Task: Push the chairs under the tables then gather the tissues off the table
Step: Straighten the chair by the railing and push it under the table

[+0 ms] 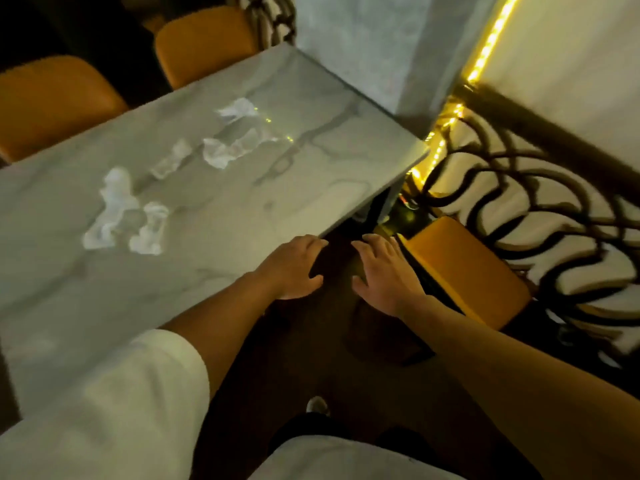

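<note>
Reaching out over the dark floor, the left hand (294,265) and right hand (384,271) both have fingers spread and hold nothing. The left is at the near edge of the grey marble-look table (311,188); the right is just beside the orange padded chair with dark frame (464,268), which stands out from the table. Chair-pushing step, apparently; next likely needs a grip on that chair and a shove inward (pillar and railing are close). Crumpled white tissues (114,209) lie scattered mid-table, untouched. Two more orange chairs (204,43) sit at the far side.
</note>
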